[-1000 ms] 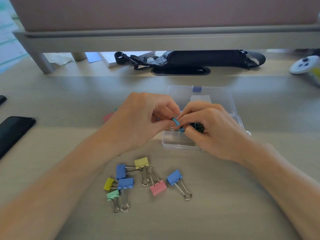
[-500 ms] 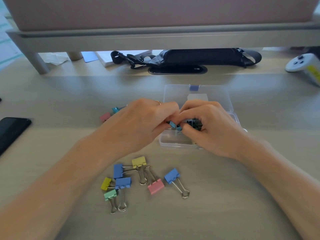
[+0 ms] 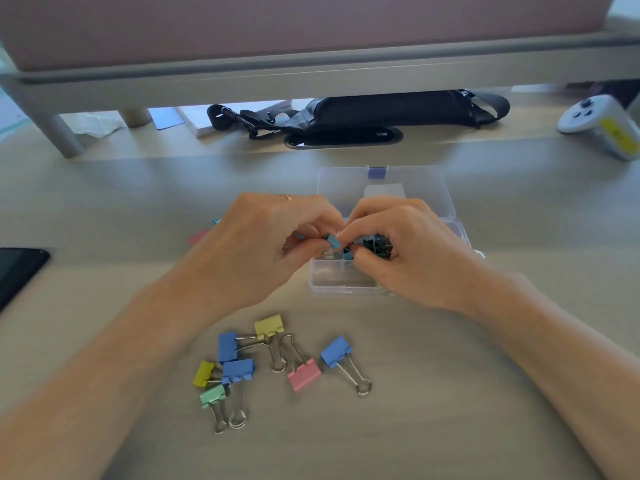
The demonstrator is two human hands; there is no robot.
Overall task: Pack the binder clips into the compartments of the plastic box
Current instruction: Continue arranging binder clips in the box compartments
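A clear plastic box [image 3: 346, 289] with its lid [image 3: 346, 188] folded back lies open on the desk. Black binder clips [image 3: 377, 244] show in one compartment. My left hand [image 3: 263, 251] and my right hand [image 3: 412, 254] meet over the box's left side, both pinching a small blue binder clip [image 3: 334, 242]. Several loose clips lie nearer me: a yellow clip [image 3: 269, 326], three blue clips [image 3: 335, 351] [image 3: 228, 346] [image 3: 238, 370], a pink clip [image 3: 304, 375], a green clip [image 3: 213, 395] and a small yellow clip [image 3: 203, 374]. A pink clip [image 3: 198, 236] peeks out behind my left hand.
A black phone [image 3: 17, 271] lies at the left edge. A black pouch with straps [image 3: 381, 110] sits under a raised shelf [image 3: 311, 81] at the back. A white controller [image 3: 602, 124] rests at the far right. Papers [image 3: 207, 119] lie at the back.
Both hands stay together over the box, working the small blue clip. The clip has tilted slightly between the fingertips. The loose clips have not moved.
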